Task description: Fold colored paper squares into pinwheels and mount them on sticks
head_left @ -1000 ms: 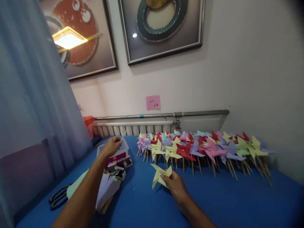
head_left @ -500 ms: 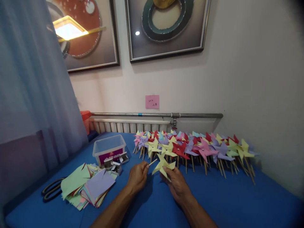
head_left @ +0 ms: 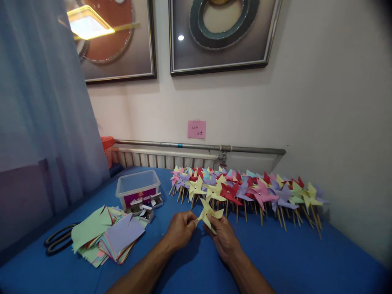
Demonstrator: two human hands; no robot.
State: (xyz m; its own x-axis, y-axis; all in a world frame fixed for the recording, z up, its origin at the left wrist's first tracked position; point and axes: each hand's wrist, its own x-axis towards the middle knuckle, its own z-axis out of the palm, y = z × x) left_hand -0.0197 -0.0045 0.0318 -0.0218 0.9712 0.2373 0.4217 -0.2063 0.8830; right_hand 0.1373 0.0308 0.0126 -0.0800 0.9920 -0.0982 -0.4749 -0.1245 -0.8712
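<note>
My right hand [head_left: 223,235] grips a yellow paper pinwheel [head_left: 208,212] from below, just above the blue table [head_left: 294,257]. My left hand [head_left: 181,228] is closed at the pinwheel's left edge, pinching a thin wooden stick whose tip is hidden behind the paper. Right behind the pinwheel lies a long row of finished pinwheels [head_left: 245,190] in yellow, red, pink and purple, each on a stick, along the wall.
A clear plastic box [head_left: 137,188] with small white boxes [head_left: 146,206] before it sits left of my hands. A stack of cut coloured paper [head_left: 105,234] and black scissors [head_left: 56,241] lie at the left. A radiator and pipe [head_left: 199,145] run along the wall; a curtain hangs at the left.
My left hand came from the plastic box with a stick to the yellow pinwheel and now touches it. The view tilted down a little.
</note>
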